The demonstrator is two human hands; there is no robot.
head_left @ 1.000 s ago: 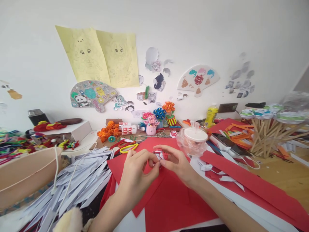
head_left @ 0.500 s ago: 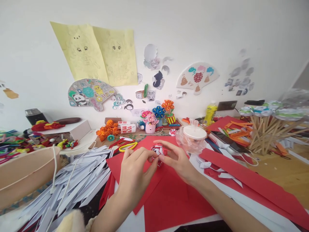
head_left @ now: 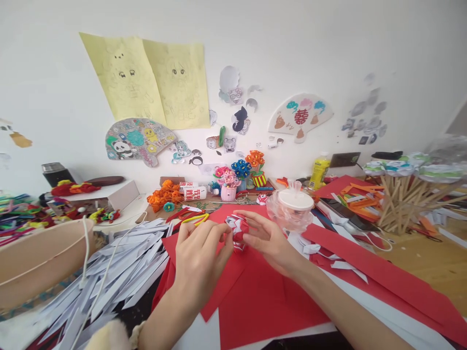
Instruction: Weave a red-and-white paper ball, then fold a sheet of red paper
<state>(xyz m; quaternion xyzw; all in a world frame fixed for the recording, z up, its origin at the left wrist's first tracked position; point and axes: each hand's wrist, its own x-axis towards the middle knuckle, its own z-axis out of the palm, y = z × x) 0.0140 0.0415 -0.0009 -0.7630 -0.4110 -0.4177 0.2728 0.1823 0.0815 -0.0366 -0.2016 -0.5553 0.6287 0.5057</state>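
Note:
My left hand (head_left: 200, 253) and my right hand (head_left: 265, 238) meet over the red paper sheets (head_left: 262, 296) in the middle of the table. Between their fingertips they pinch a small folded red-and-white paper piece (head_left: 236, 229). The fingers of both hands are curled round it, and part of the piece is hidden behind them. A pair of yellow-handled scissors (head_left: 194, 220) lies just beyond my left hand.
A heap of white folded paper strips (head_left: 109, 272) and a white cable (head_left: 84, 253) lie at left beside a beige bowl (head_left: 32, 262). A lidded plastic cup (head_left: 291, 208) stands behind my right hand. Wooden sticks (head_left: 404, 199), paper flowers (head_left: 237, 177) and a yellow bottle (head_left: 319, 171) stand further back.
Both hands have turned the folded paper piece a little between the fingers and drawn slightly closer together. The view has shifted slightly.

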